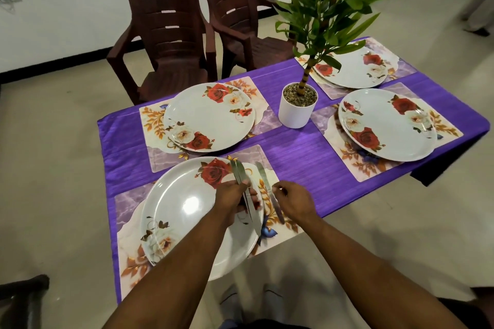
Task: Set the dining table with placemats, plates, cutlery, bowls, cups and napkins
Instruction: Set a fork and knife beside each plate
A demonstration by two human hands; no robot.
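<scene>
l hand [235, 195] curled round knives [242, 181], r hand [292, 200] pinching knife [268, 189]

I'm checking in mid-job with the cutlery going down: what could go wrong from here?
1. The near plate overhangs the table's near edge; a nudge from a forearm may tip it off.
2. The left hand grips several knives loosely above that plate; one could slip and clatter onto it.
3. The plant's leaves hang over the far plate, so reaching there may snag them.
</scene>
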